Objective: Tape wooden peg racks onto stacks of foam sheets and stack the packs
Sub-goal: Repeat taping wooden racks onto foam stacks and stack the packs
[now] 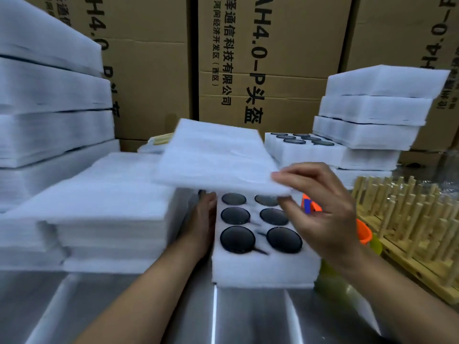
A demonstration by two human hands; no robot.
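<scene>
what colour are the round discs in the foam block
The discs are black; head view.

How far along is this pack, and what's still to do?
Looks done: stacked packs at back right. In hand: the right hand pinches a foam sheet above the foam block with six dark discs; the left hand rests against its side. Left: lay the sheet, add a wooden peg rack from the right, tape, stack.

One lifted foam sheet (218, 160), one foam block (263, 271) beneath it, six black discs (237, 239) in that block.
</scene>
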